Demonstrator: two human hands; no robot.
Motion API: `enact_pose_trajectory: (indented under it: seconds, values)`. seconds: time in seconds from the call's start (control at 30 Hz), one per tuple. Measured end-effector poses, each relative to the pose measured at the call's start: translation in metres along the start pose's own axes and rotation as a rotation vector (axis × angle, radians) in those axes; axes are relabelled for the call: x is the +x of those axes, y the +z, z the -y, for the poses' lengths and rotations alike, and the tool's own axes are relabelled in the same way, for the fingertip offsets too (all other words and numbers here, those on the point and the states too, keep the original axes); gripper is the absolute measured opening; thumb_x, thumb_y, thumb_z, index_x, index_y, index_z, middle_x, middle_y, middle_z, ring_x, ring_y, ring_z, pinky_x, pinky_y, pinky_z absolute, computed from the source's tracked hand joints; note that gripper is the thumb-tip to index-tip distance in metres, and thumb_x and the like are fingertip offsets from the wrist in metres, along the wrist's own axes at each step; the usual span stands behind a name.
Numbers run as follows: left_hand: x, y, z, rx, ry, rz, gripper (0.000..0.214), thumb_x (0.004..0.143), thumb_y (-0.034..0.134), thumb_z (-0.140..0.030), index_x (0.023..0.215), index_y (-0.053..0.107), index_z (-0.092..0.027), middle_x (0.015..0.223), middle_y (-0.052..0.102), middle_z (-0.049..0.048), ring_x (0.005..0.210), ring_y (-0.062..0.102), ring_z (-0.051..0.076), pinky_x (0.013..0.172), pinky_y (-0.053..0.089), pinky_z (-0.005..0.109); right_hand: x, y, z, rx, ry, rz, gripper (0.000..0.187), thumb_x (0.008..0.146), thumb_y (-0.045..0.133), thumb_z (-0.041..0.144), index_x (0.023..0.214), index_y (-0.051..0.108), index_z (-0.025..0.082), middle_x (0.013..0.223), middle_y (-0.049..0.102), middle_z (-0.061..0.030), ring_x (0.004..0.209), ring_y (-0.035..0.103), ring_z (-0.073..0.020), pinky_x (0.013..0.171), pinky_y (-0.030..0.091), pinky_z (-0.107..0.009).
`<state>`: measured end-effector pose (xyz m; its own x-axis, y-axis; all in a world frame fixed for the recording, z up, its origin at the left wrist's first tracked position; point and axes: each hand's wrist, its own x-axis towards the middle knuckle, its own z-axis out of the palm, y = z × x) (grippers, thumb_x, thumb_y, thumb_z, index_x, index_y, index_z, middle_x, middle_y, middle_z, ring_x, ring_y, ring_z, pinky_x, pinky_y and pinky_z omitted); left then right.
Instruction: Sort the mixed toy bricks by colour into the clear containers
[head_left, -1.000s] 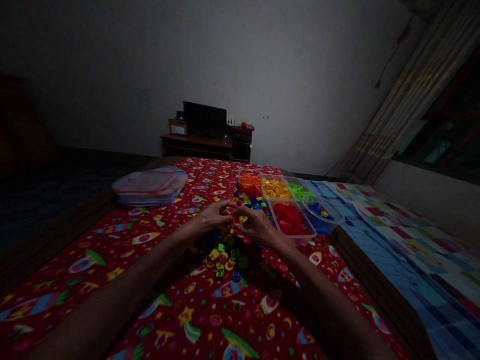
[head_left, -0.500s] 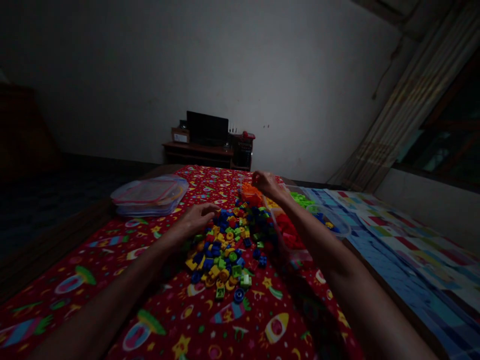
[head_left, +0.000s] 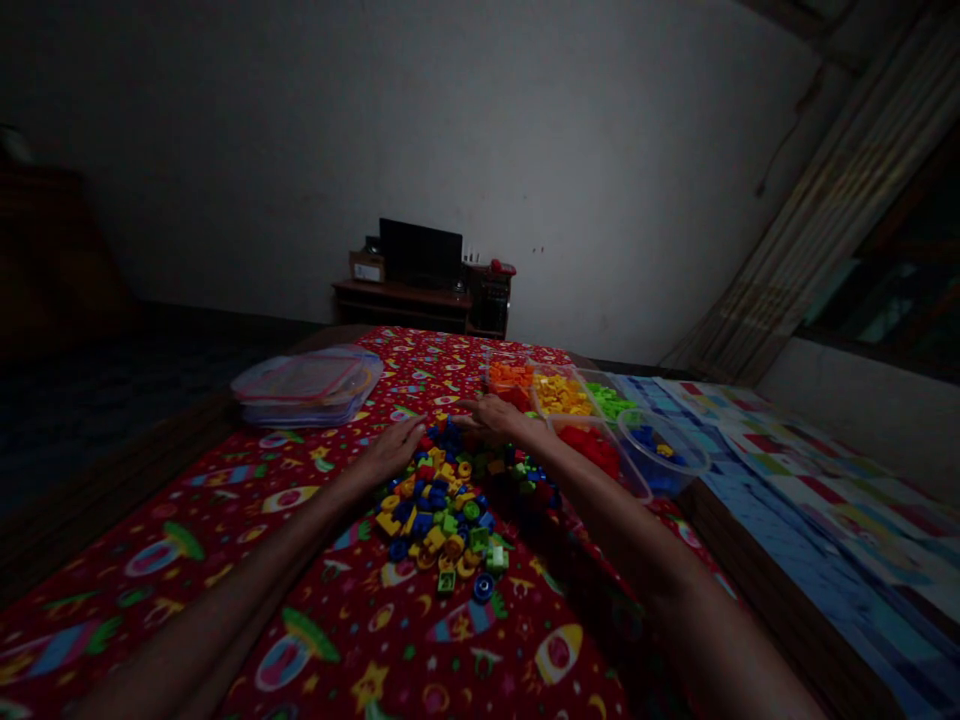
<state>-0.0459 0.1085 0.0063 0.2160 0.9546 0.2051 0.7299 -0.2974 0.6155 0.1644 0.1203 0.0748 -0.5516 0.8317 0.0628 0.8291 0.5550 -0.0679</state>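
A heap of small mixed plastic bricks [head_left: 448, 512] in blue, yellow, green, red and orange lies on the red rocket-print cloth [head_left: 225, 500]. My left hand [head_left: 394, 450] rests at the heap's left far edge with fingers stretched flat, holding nothing. My right hand [head_left: 495, 413] lies low at the heap's far edge, fingers reaching left toward the bricks, with nothing seen in it. Just right of it stand clear tubs sorted by colour: orange [head_left: 508, 376], yellow [head_left: 559, 394], green [head_left: 611, 400], red [head_left: 596, 446], and a round bowl of blue bricks [head_left: 660, 455].
A stack of clear lids [head_left: 307, 385] sits at the far left of the cloth. To the right lies a blue patchwork cover [head_left: 787, 500]. A dark monitor on a low wooden stand [head_left: 420, 275] is against the far wall. The room is dim.
My right hand has come back down from over the orange tub to the far edge of the heap. My left hand has slid a little forward along the heap's left side.
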Motion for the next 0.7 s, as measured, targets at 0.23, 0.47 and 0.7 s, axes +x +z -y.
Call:
enact_pose_trajectory:
  seconds: [0.23, 0.47, 0.7]
  values:
    - [-0.002, 0.011, -0.003, -0.144, 0.055, 0.056, 0.076, 0.084, 0.024, -0.062, 0.134, 0.046, -0.009, 0.144, 0.043, 0.0169, 0.135, 0.038, 0.026, 0.113, 0.027, 0.042, -0.024, 0.022, 0.037, -0.027, -0.030, -0.010, 0.051, 0.092, 0.036, 0.057, 0.120, 0.057, 0.021, 0.115, 0.062, -0.0152, 0.108, 0.057, -0.0277, 0.087, 0.046, -0.043]
    - [-0.006, 0.006, -0.008, -0.135, 0.061, 0.091, 0.070, 0.088, 0.022, -0.057, 0.134, 0.045, -0.009, 0.144, 0.043, 0.0170, 0.135, 0.037, 0.025, 0.114, 0.023, 0.042, -0.020, -0.006, -0.008, 0.042, 0.128, -0.168, 0.039, 0.096, 0.041, 0.039, 0.122, 0.057, 0.014, 0.116, 0.064, -0.0157, 0.110, 0.058, -0.0224, 0.093, 0.041, -0.033]
    - [-0.005, 0.009, -0.004, -0.112, 0.064, 0.065, 0.071, 0.088, 0.022, -0.057, 0.133, 0.047, -0.009, 0.141, 0.047, 0.0161, 0.132, 0.041, 0.026, 0.113, 0.026, 0.042, -0.013, 0.004, -0.012, -0.051, 0.303, 0.124, 0.059, 0.092, 0.028, 0.060, 0.113, 0.062, 0.017, 0.114, 0.065, -0.0192, 0.110, 0.058, -0.0334, 0.093, 0.038, -0.053]
